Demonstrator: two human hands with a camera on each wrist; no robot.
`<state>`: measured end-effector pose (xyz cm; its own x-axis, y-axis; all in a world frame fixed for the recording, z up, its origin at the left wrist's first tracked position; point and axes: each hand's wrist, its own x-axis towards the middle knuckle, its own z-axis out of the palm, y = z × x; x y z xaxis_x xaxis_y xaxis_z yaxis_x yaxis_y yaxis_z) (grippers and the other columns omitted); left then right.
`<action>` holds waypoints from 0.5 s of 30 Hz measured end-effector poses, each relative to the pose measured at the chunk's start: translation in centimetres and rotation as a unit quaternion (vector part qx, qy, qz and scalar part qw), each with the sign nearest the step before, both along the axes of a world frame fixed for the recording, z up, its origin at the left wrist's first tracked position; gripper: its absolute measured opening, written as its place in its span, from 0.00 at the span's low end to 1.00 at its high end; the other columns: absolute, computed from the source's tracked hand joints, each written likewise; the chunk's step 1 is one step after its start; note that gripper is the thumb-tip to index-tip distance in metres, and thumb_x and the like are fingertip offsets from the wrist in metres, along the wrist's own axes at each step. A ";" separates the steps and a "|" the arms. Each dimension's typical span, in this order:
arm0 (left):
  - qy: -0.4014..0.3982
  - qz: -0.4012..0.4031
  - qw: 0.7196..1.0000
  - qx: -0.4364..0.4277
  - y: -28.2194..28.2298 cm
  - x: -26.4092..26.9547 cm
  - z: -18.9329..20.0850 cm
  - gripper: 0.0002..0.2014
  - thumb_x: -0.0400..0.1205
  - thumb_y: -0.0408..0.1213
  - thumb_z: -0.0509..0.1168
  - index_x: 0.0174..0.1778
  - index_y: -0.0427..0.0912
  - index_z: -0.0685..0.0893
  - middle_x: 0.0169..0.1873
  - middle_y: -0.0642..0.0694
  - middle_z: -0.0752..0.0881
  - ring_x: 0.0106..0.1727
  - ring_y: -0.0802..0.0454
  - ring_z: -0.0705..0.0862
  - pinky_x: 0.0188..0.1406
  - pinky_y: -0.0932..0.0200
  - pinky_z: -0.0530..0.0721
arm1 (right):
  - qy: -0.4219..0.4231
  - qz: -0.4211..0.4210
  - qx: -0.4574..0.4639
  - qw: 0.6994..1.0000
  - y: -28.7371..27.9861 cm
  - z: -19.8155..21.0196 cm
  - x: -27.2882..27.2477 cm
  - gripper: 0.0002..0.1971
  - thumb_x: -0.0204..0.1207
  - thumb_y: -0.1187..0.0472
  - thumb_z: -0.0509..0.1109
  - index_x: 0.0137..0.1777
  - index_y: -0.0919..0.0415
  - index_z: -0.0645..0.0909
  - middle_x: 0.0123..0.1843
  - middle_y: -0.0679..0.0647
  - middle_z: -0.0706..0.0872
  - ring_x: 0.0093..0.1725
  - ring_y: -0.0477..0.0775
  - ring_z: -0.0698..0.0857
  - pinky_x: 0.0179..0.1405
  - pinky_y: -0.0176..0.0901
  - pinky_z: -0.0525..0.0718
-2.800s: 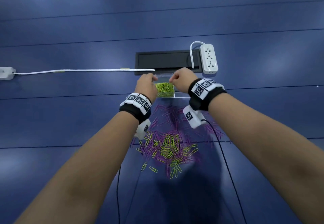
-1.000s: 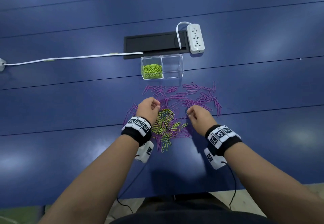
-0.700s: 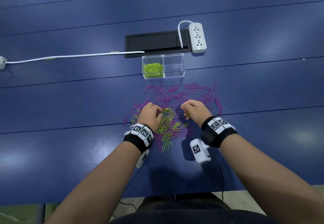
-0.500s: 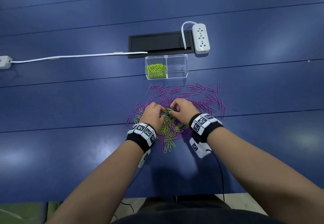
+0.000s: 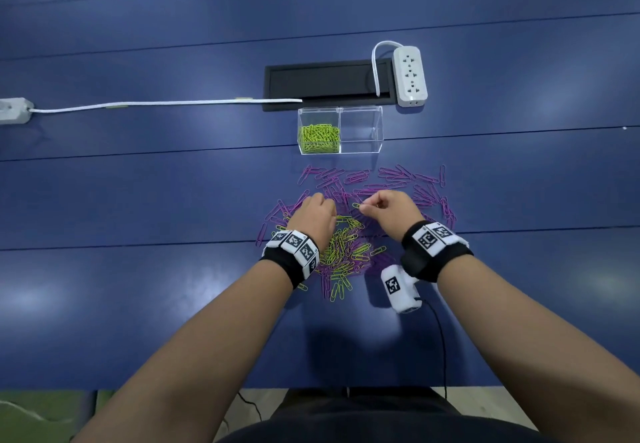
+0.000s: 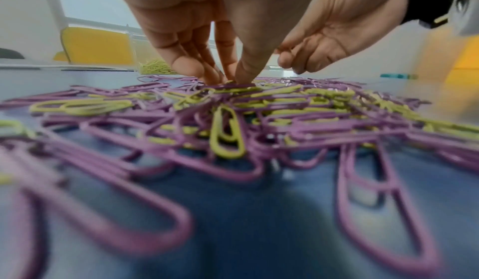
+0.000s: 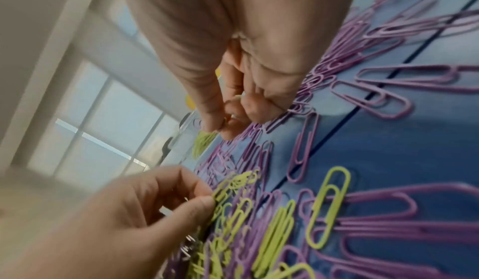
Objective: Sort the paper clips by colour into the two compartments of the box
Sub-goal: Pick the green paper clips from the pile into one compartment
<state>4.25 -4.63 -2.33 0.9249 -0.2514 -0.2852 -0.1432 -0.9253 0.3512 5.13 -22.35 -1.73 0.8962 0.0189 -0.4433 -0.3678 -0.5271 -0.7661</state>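
Working the mixed heap on the bench (image 5: 138, 304), the left hand (image 5: 313, 215) pinches green clips (image 6: 241, 87) while the right hand (image 5: 391, 208) lifts one (purple clips (image 5: 398, 179) lie nearer the box (image 5: 377, 130), presumably pushed aside).

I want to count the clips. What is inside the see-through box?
The box holds a heap of green paper clips in its left compartment. The right compartment looks empty. How many clips lie under the heap's top layer cannot be seen.
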 end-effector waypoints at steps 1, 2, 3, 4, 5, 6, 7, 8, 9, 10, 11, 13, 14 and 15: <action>-0.007 -0.009 1.000 0.004 0.0 0.0 -0.2 0.08 0.85 0.38 0.58 0.54 0.39 0.78 0.54 0.42 0.77 0.57 0.43 0.76 0.55 0.46 0.81 | 0.012 -0.021 0.042 0.999 -0.4 0.1 -0.1 0.04 0.72 0.59 0.75 0.38 0.56 0.83 0.33 0.50 0.84 0.30 0.45 0.77 0.35 0.37 0.76; -0.011 -0.016 1.000 0.005 0.0 0.0 -0.3 0.09 0.85 0.38 0.58 0.54 0.38 0.78 0.53 0.41 0.77 0.56 0.43 0.76 0.55 0.46 0.81 | 0.023 -0.046 0.081 0.995 -0.7 0.1 -0.3 0.05 0.72 0.60 0.76 0.37 0.56 0.84 0.32 0.50 0.84 0.27 0.45 0.75 0.32 0.37 0.75; -0.011 -0.021 1.000 0.003 0.0 0.0 -0.3 0.09 0.85 0.37 0.57 0.54 0.37 0.78 0.53 0.41 0.77 0.56 0.42 0.76 0.56 0.46 0.80 | 0.031 -0.070 0.117 0.990 -1.0 0.1 -0.5 0.06 0.71 0.62 0.76 0.36 0.55 0.83 0.31 0.51 0.84 0.26 0.45 0.74 0.30 0.38 0.75; -0.009 -0.023 1.000 -0.004 0.0 0.0 -0.3 0.08 0.84 0.36 0.57 0.53 0.36 0.77 0.52 0.41 0.77 0.55 0.43 0.76 0.56 0.47 0.80 | 0.038 -0.089 0.144 0.985 -1.2 0.2 -0.7 0.06 0.71 0.65 0.76 0.36 0.55 0.83 0.30 0.52 0.84 0.24 0.45 0.73 0.28 0.37 0.74; -0.008 -0.019 1.000 -0.016 0.0 0.0 -0.2 0.07 0.84 0.35 0.57 0.52 0.37 0.77 0.50 0.41 0.78 0.53 0.43 0.76 0.55 0.48 0.79 | 0.044 -0.101 0.163 0.980 -1.3 0.3 -0.8 0.06 0.71 0.66 0.76 0.36 0.56 0.83 0.31 0.53 0.84 0.23 0.43 0.72 0.26 0.34 0.74; -0.007 -0.006 0.999 -0.035 0.0 0.0 0.0 0.05 0.83 0.34 0.58 0.49 0.37 0.77 0.48 0.41 0.78 0.50 0.44 0.77 0.53 0.49 0.80 | 0.048 -0.108 0.172 0.978 -1.4 0.4 -1.0 0.06 0.71 0.67 0.75 0.37 0.57 0.84 0.32 0.53 0.85 0.22 0.42 0.72 0.24 0.32 0.73; -0.005 0.020 0.998 -0.060 0.1 -0.1 0.2 0.03 0.81 0.33 0.59 0.45 0.38 0.77 0.45 0.42 0.79 0.45 0.45 0.77 0.49 0.49 0.80 | 0.051 -0.114 0.177 0.976 -1.5 0.5 -1.1 0.05 0.71 0.68 0.75 0.38 0.58 0.84 0.32 0.53 0.85 0.21 0.41 0.72 0.23 0.30 0.73; 0.003 0.061 0.994 -0.090 0.1 -0.2 0.4 0.03 0.80 0.32 0.60 0.42 0.38 0.76 0.41 0.43 0.79 0.41 0.47 0.77 0.44 0.50 0.81 | 0.052 -0.120 0.175 0.976 -1.7 0.3 -1.1 0.04 0.71 0.68 0.75 0.39 0.59 0.84 0.32 0.54 0.85 0.20 0.40 0.71 0.22 0.29 0.72; 0.014 0.109 0.987 -0.120 0.1 -0.3 0.6 0.03 0.79 0.32 0.61 0.40 0.38 0.76 0.37 0.45 0.80 0.36 0.49 0.77 0.39 0.52 0.81 | 0.053 -0.125 0.167 0.977 -1.8 0.0 -1.1 0.03 0.71 0.68 0.75 0.40 0.61 0.85 0.31 0.53 0.84 0.19 0.39 0.71 0.22 0.29 0.72; 0.022 0.156 0.976 -0.149 0.2 -0.4 0.7 0.03 0.79 0.32 0.62 0.39 0.39 0.77 0.33 0.47 0.81 0.33 0.52 0.77 0.35 0.56 0.79 | 0.050 -0.127 0.152 0.979 -2.0 -0.3 -1.1 0.02 0.71 0.67 0.75 0.40 0.61 0.85 0.30 0.52 0.84 0.19 0.38 0.72 0.23 0.30 0.72; 0.024 0.194 0.965 -0.175 0.2 -0.5 0.8 0.03 0.78 0.32 0.63 0.38 0.40 0.78 0.31 0.50 0.80 0.31 0.54 0.77 0.34 0.58 0.77 | 0.047 -0.129 0.135 0.981 -2.1 -0.6 -1.1 0.03 0.71 0.64 0.76 0.38 0.60 0.86 0.29 0.51 0.85 0.19 0.38 0.73 0.25 0.32 0.72; 0.026 0.244 0.946 -0.214 0.3 -0.7 0.8 0.02 0.78 0.33 0.66 0.40 0.43 0.79 0.31 0.53 0.81 0.32 0.56 0.78 0.37 0.61 0.78 | 0.043 -0.130 0.090 0.987 -2.4 -1.1 -1.1 0.07 0.69 0.57 0.78 0.33 0.57 0.85 0.28 0.50 0.85 0.23 0.43 0.75 0.30 0.38 0.74; 0.034 0.257 0.937 -0.235 0.3 -0.7 0.7 0.01 0.78 0.33 0.66 0.43 0.43 0.80 0.33 0.52 0.82 0.35 0.55 0.79 0.40 0.59 0.80 | 0.042 -0.128 0.066 0.989 -2.5 -1.1 -1.1 0.10 0.68 0.53 0.78 0.32 0.57 0.84 0.27 0.50 0.84 0.24 0.45 0.74 0.30 0.39 0.74; 0.045 0.262 0.929 -0.257 0.3 -0.7 0.7 0.02 0.79 0.33 0.65 0.47 0.43 0.80 0.37 0.50 0.84 0.37 0.54 0.80 0.41 0.58 0.81 | 0.043 -0.122 0.039 0.991 -2.6 -1.0 -1.1 0.13 0.68 0.50 0.78 0.30 0.58 0.83 0.26 0.50 0.82 0.23 0.46 0.73 0.29 0.38 0.73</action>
